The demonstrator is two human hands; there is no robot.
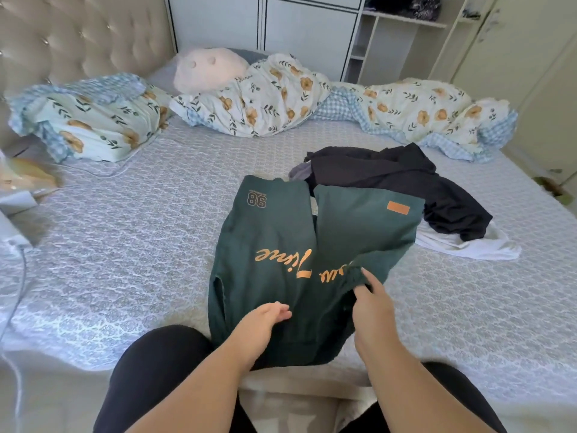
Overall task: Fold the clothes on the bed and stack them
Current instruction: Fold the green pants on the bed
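A dark green sweatshirt (274,232) with orange lettering lies on the bed near its front edge, both sleeves folded over the body. My left hand (265,320) rests flat on its lower left part, fingers loosely curled. My right hand (368,304) pinches the cuff of the right sleeve near the lettering. Behind the sweatshirt to the right lies a loose heap of dark navy clothes (399,182), with a white garment (468,245) under its near edge and a bit of grey cloth (298,173) at its left.
The bed (140,232) has a pale patterned cover. A floral duvet (312,101) is bunched along the far side, with a floral pillow (93,120) at the far left and a pink cushion (206,70). White wardrobes stand behind. A cable (18,276) runs over the left edge.
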